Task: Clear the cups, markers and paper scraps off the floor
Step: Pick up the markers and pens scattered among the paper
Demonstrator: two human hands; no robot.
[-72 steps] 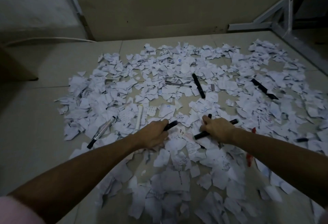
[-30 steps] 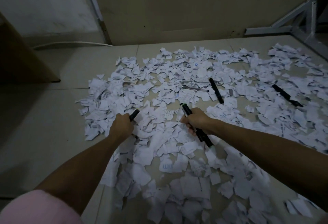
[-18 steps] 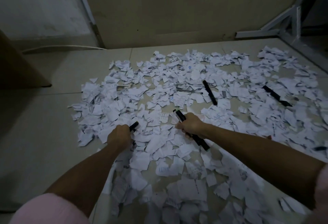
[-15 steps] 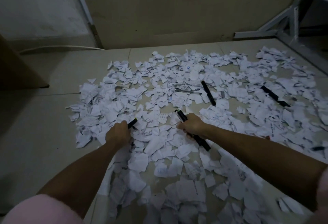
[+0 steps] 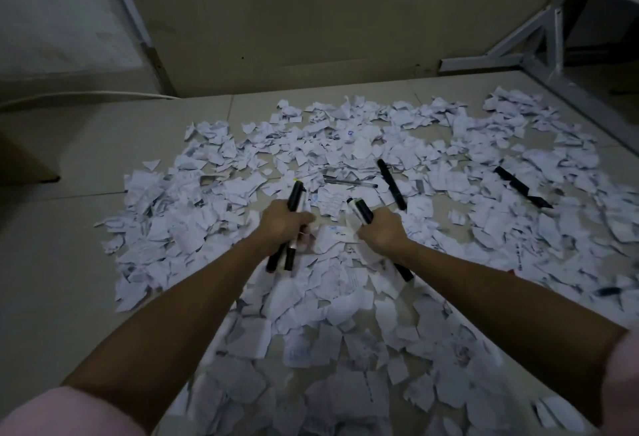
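Hundreds of torn white paper scraps [image 5: 363, 300] cover a pale tiled floor [image 5: 62, 280] in a dim room, spreading from the near edge toward a beige wall panel [image 5: 311, 31] at the back. A grey metal frame [image 5: 539, 55] stands at the far right, and a white cable [image 5: 86, 95] runs along the wall at the left. The left hand [image 5: 281, 226] has its fingers curled around a bundle of markers [image 5: 294, 228]; the right hand [image 5: 380, 233] grips black markers [image 5: 363, 210] together with some scraps. A loose black marker [image 5: 390, 184], a clear pen [image 5: 349, 182] and another black marker [image 5: 522, 186] lie among the scraps. Faint handwriting on the scraps is too small to read
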